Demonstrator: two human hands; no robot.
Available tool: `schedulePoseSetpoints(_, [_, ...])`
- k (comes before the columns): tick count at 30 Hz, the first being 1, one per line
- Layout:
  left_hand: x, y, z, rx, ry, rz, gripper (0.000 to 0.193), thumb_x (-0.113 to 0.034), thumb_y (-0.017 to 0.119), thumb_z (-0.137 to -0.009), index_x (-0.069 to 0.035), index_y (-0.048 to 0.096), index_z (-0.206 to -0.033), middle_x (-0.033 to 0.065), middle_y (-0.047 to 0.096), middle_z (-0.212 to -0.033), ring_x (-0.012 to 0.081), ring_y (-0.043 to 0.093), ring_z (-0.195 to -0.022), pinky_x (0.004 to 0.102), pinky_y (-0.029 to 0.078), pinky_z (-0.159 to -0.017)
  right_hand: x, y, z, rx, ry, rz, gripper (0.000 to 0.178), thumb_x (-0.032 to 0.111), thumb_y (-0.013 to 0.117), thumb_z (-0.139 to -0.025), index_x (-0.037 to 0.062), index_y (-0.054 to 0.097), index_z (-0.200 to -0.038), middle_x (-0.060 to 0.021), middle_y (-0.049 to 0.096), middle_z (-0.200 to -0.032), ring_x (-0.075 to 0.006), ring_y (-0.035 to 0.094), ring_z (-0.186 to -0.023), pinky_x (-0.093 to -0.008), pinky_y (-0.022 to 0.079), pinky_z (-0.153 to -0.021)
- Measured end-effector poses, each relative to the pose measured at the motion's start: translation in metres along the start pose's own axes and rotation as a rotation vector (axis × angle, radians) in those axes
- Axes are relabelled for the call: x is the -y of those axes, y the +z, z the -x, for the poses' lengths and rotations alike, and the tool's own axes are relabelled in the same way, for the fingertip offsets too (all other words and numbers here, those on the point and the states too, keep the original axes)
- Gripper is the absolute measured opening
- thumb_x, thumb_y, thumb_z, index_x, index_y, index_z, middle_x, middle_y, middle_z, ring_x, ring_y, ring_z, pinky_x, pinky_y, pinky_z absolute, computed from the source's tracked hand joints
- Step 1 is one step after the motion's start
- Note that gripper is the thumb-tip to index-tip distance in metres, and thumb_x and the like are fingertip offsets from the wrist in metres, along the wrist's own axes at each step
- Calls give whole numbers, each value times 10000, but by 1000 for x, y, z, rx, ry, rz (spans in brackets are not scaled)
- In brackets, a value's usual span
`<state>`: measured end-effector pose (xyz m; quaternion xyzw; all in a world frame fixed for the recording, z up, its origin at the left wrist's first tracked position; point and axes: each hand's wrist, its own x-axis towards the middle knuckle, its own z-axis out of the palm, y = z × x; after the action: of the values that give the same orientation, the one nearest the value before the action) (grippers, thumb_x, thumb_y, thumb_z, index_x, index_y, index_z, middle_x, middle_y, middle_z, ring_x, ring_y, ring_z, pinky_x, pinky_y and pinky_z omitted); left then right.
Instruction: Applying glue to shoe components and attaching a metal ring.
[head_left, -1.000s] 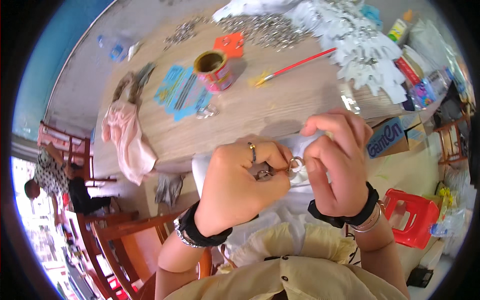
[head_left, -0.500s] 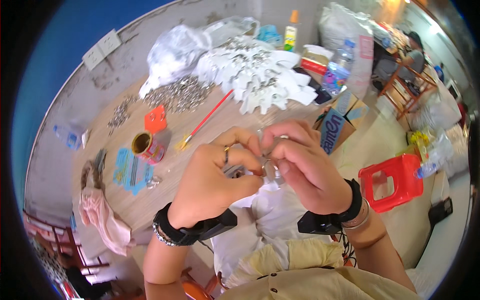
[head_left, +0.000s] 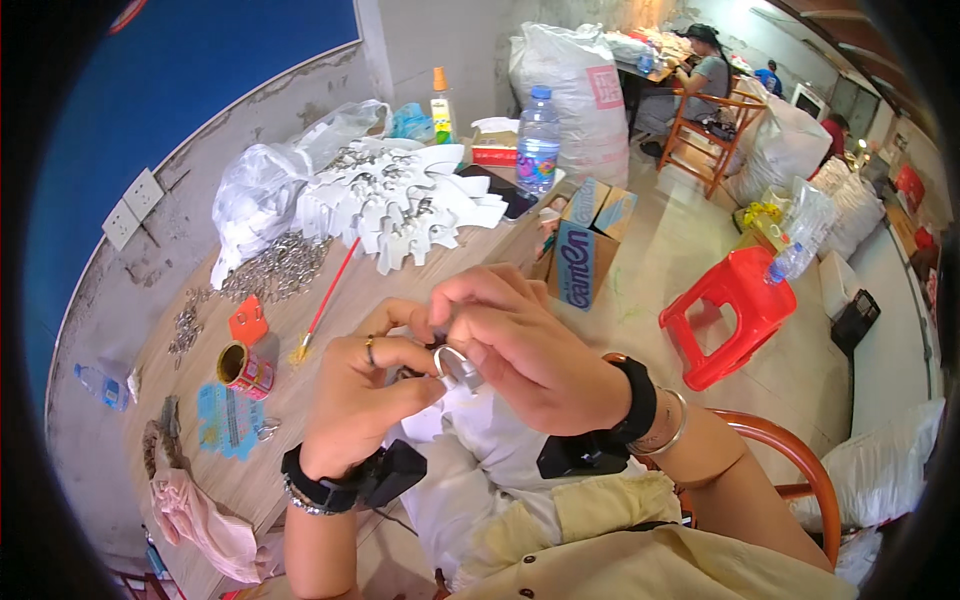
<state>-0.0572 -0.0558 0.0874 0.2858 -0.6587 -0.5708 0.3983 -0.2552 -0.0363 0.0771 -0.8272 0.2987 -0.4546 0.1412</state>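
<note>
Above my lap, my left hand (head_left: pixel 365 395) and my right hand (head_left: pixel 535 350) meet with bent fingers around a small silvery metal ring (head_left: pixel 452 358). Both sets of fingertips pinch at it, and part of it is hidden behind them. Left of my hands, on the wooden table, lie a red-handled brush (head_left: pixel 332 290) with yellowish bristles and an open tin (head_left: pixel 245 371) with brown contents. An orange piece (head_left: pixel 248 322) bearing small rings lies beside the tin. Farther back is a heap of small silvery metal pieces (head_left: pixel 275 268).
White cut sheets (head_left: pixel 420 195) with metal pieces on them lie at the back, near a large water bottle (head_left: pixel 538 140). A cardboard box (head_left: pixel 590 245) stands right of the table. A red stool (head_left: pixel 730 315) stands on the floor. A person (head_left: pixel 695 80) sits far back.
The view has swung right, so the table things sit farther left and more of the room shows. My hands still hold the piece together, and its curved metal shows more clearly.
</note>
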Motion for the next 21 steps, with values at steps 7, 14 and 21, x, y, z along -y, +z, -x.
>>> schedulePoseSetpoints(7, [3, 15, 14, -22, 91, 63, 193, 112, 632, -608, 24, 711, -760, 51, 494, -994, 162, 511, -917, 278, 437, -775, 18, 1, 8, -64, -8, -74, 103, 86, 474, -928, 97, 475, -825, -90, 491, -1188, -288, 438, -1041, -427, 273, -938])
schedulePoseSetpoints(14, [11, 22, 23, -139, 54, -53, 172, 108, 633, -599, 19, 703, -729, 38, 495, -948, 149, 509, -890, 276, 421, -789, 6, 9, 17, -30, 9, -49, 93, 26, 492, -872, 99, 486, -816, -115, 465, -1232, -300, 405, -1074, -435, 258, -915])
schedulePoseSetpoints(21, [21, 8, 51, -348, -55, -128, 152, 95, 647, -604, 29, 697, -730, 53, 516, -933, 155, 529, -869, 273, 428, -772, -7, 43, 9, 57, 19, -201, 128, -7, 499, -832, 105, 457, -785, -128, 463, -1241, -299, 393, -1061, -417, 249, -912])
